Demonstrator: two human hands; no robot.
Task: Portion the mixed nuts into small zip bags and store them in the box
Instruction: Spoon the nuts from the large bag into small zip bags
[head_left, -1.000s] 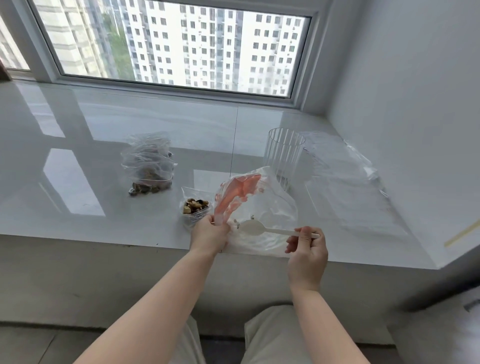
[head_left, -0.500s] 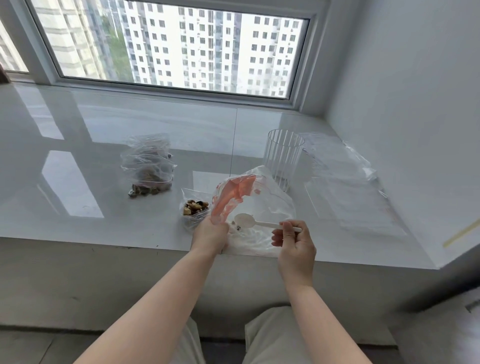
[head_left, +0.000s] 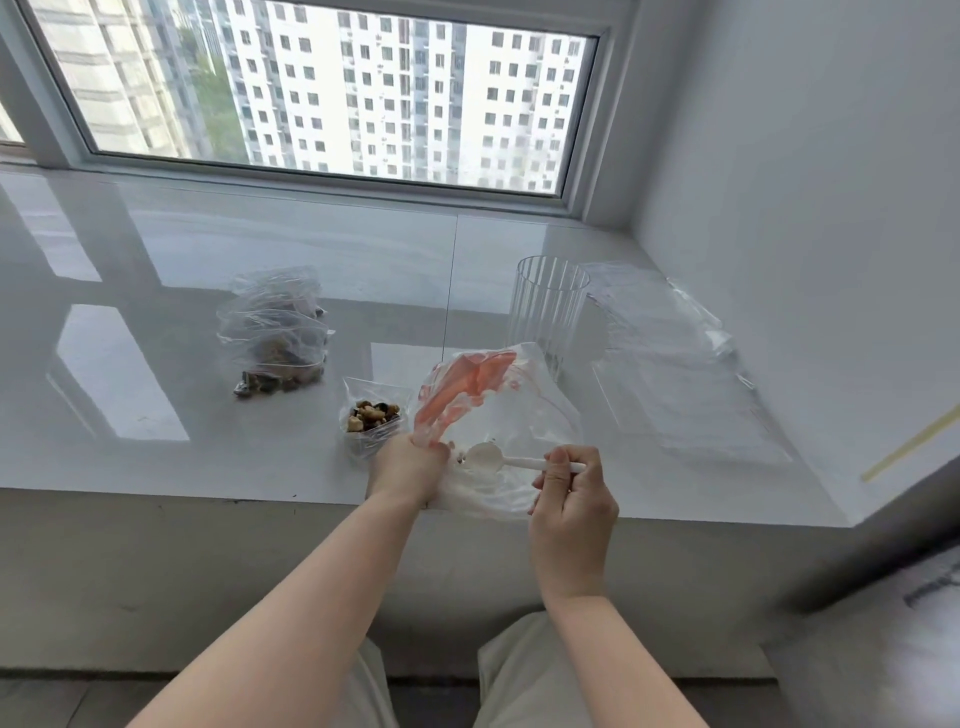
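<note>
A large clear bag with an orange-red top (head_left: 498, 410) lies at the front edge of the white sill. My left hand (head_left: 405, 467) grips its mouth at the left side. My right hand (head_left: 569, 493) pinches the handle of a white plastic spoon (head_left: 493, 458), whose bowl is inside the bag near a few dark nuts. Just left of the big bag stands a small open zip bag with mixed nuts (head_left: 371, 415). Farther left, filled small zip bags (head_left: 275, 338) lie in a pile.
A clear ribbed container (head_left: 548, 312) stands behind the big bag. Flat empty zip bags (head_left: 675, 364) lie to the right along the wall. The glossy sill (head_left: 156, 260) runs back to a window. My knees show below the sill's front edge.
My right hand has carried the spoon leftward and deeper into the big bag, toward my left hand. The left hand keeps its grip on the bag's mouth.
</note>
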